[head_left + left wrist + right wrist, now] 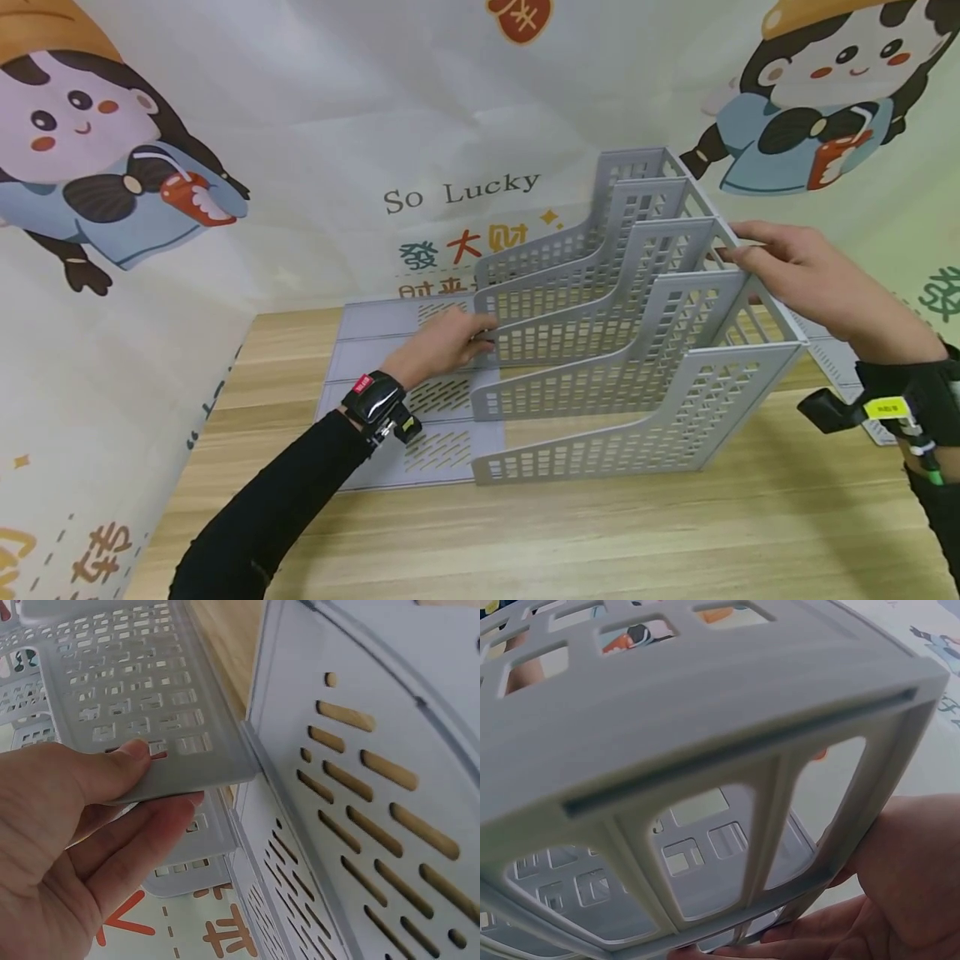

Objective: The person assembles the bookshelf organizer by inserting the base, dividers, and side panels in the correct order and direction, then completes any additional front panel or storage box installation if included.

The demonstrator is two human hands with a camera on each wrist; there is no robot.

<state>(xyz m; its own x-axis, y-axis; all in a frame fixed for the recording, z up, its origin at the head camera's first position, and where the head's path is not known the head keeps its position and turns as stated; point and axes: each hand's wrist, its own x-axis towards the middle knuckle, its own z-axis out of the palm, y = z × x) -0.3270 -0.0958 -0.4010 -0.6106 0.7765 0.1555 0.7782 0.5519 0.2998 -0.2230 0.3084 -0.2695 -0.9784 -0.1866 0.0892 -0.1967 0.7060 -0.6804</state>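
Note:
A grey plastic file organizer (757,390) with several perforated upright dividers stands on the table. My left hand (442,343) pinches the low front end of one middle divider (214,766), thumb on one face and fingers behind it, as the left wrist view shows. At the tall back end, my right hand (802,271) grips the organizer's open-slotted back frame (761,825), its fingers reaching in under a bar. Beneath the dividers' front ends lie flat grey slotted panels (367,400), side by side.
Another grey slotted panel (832,362) lies at the right, partly hidden behind the right forearm. The wooden table (570,542) runs in front of the organizer. A printed cloth backdrop (300,125) with cartoon figures rises behind and on both sides.

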